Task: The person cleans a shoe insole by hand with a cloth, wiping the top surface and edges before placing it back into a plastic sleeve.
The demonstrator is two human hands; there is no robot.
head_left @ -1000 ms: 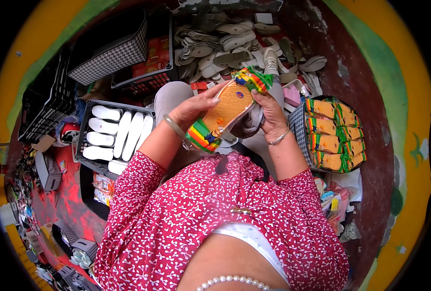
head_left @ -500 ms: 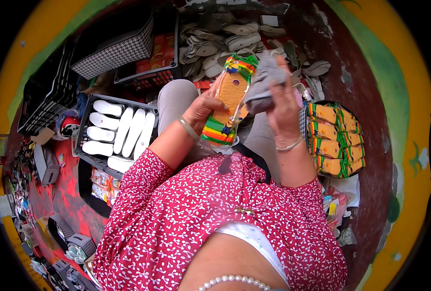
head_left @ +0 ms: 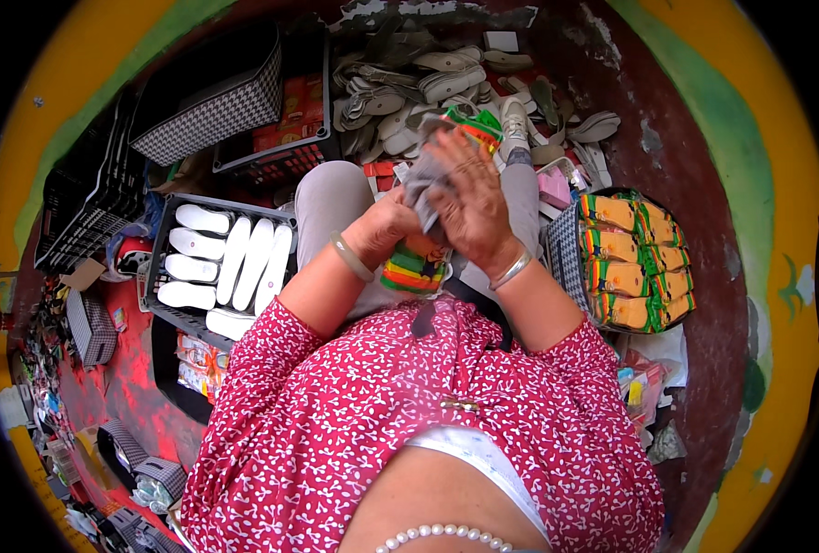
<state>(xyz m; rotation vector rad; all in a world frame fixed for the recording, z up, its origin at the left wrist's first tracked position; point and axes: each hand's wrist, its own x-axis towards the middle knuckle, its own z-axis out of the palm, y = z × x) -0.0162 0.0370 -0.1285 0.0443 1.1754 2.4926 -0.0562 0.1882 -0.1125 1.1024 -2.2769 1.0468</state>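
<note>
- Over the lap, centre frame: the orange slipper sole with green-yellow-red striped ends (head_left: 416, 267) stands nearly upright now; a second ago it lay slanted across both hands, orange face fully showing.
- Right hand (head_left: 469, 198) has moved across that face, pressing a grey rag (head_left: 421, 189) flat against it; half a second ago the rag was bunched at the top end. Reads as wiping the sole, mid-stroke.
- Left hand (head_left: 386, 226) clenched around the sole's lower part, steadying it from behind; only the striped ends stay visible.
- Right side: checked basket (head_left: 564, 253) stacked with matching orange striped soles (head_left: 635, 263).
- Left side: black plastic crate (head_left: 156, 267) with white insoles (head_left: 230, 263) in rows.
- Behind it: second black crate (head_left: 322, 74) holding flat orange-red packages (head_left: 294, 106); print too small to tell.
- Far floor: loose grey soles (head_left: 446, 83) in a heap.
</note>
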